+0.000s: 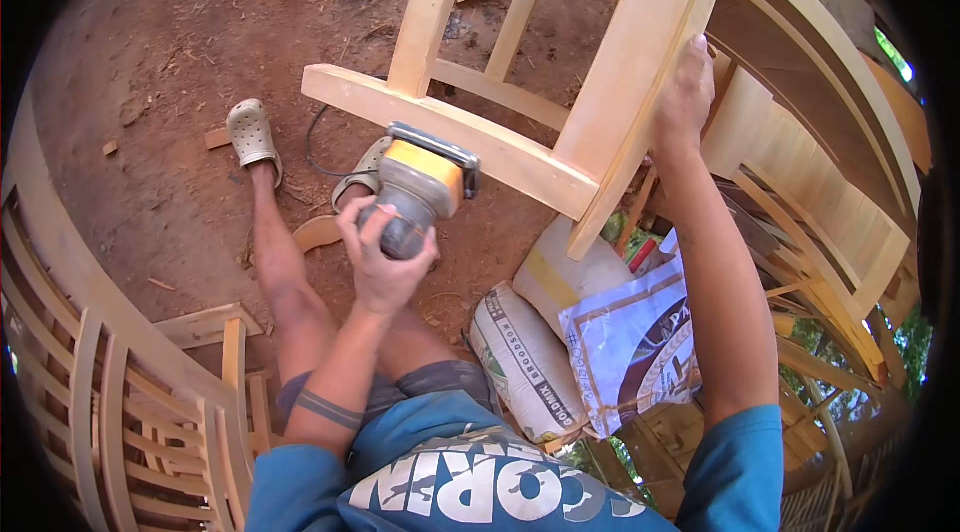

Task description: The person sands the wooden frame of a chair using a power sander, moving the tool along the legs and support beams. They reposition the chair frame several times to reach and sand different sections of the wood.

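My left hand is wrapped round the dark rounded top of a power sander with a yellow band. The sander's pad faces a pale wooden rail and overlaps its lower edge in this view. This rail belongs to an unpainted wooden chair frame, tipped over in front of me. Higher up on the right, my right hand grips the edge of the frame's broad upright, its fingers partly hidden behind the wood. A dark cord runs across the ground near the sander.
Stuffed sacks and a printed sheet lie beside my right leg. Slatted wooden furniture stands at the left, and more wooden pieces are stacked at the right. My clogs rest on bare reddish ground with wood scraps.
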`<action>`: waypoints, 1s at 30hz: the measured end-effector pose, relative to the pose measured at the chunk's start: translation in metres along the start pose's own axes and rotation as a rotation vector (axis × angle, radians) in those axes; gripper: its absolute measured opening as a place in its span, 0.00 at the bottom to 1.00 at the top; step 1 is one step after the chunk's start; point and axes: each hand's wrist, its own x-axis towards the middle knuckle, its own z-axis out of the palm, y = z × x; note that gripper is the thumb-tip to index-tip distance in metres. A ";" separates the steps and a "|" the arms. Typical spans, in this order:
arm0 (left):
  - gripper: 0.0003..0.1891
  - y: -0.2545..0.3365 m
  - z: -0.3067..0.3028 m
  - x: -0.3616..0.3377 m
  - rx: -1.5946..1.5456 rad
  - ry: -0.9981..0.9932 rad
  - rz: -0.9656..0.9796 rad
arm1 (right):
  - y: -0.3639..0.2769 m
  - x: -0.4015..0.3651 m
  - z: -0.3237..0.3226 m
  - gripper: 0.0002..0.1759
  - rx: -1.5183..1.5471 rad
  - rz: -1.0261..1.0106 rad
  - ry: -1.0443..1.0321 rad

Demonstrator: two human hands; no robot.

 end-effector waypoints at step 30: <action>0.35 -0.058 -0.056 0.307 0.331 -1.073 -0.092 | -0.007 -0.004 0.003 0.34 -0.212 0.030 0.096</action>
